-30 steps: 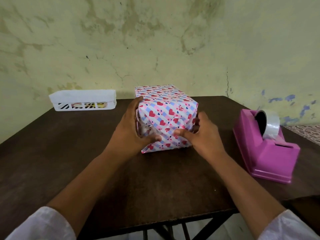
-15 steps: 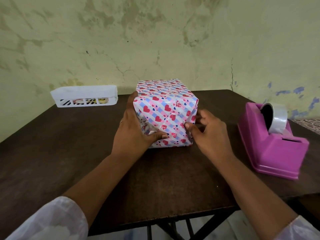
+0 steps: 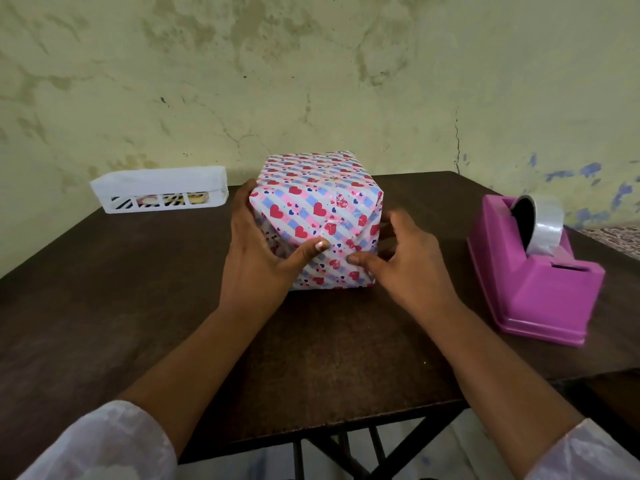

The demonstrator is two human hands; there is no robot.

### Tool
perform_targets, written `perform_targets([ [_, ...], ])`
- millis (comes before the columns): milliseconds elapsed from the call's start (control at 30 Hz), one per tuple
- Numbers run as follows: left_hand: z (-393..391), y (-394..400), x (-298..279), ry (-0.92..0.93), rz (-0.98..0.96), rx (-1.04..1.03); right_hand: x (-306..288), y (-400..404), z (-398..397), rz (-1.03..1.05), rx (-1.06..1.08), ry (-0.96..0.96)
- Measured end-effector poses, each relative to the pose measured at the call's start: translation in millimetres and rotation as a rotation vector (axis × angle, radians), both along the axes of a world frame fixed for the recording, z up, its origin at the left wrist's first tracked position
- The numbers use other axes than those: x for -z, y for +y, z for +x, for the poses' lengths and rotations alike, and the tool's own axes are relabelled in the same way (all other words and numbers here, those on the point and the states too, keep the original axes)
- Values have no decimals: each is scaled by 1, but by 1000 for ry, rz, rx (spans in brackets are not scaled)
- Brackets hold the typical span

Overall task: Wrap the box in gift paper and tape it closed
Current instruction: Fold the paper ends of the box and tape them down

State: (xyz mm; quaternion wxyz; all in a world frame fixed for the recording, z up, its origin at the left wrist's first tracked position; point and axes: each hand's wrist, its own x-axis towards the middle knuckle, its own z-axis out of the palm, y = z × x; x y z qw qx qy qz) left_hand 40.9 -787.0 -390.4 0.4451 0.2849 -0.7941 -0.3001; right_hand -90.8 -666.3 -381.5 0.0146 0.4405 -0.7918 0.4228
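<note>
A box (image 3: pixel 318 209) wrapped in heart-patterned gift paper stands on the dark wooden table (image 3: pixel 138 306), near its middle. My left hand (image 3: pixel 256 258) grips the box's left side, fingers along that side and the thumb pressed on the folded near face. My right hand (image 3: pixel 405 261) holds the right near corner, its thumb on the near face beside the left thumb, its fingers curled round the right side. A pink tape dispenser (image 3: pixel 540 275) with a roll of clear tape (image 3: pixel 540 223) sits to the right of the box, apart from both hands.
A white slotted plastic basket (image 3: pixel 159 192) with small items inside sits at the table's back left, against the stained wall. The table's near edge runs just below my forearms, with metal legs visible underneath.
The near flap has been folded flat against the box. Both thumbs have shifted on the near face and now sit side by side; the box has turned slightly.
</note>
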Motion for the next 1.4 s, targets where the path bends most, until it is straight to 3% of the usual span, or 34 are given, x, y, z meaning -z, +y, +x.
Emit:
perform_targets([
  [333,10,4,1,39,60,46,4,8,-3,-67,0,7],
  [433,16,5,2,39,85,54,-1,42,2,-306,99,140],
  [500,17,5,4,4,-28,-33,-6,77,-2,-512,215,210],
  [600,14,19,3,-19,-418,-88,-7,120,-32,-657,400,147],
  [667,3,43,3,-32,-618,27,-6,136,-50,-534,557,37],
  [733,-15,71,7,-102,-682,177,-2,140,-60,-354,602,-117],
  [833,-49,115,10,-258,-550,321,-3,142,-55,-403,453,-586],
  [933,-82,136,13,-324,-356,398,-5,143,-57,-460,396,-818],
  [1100,-118,158,17,-171,-160,406,-11,145,-65,-582,310,-862],
  [1400,-121,165,19,-245,-131,320,-36,145,-45,-822,237,-752],
])
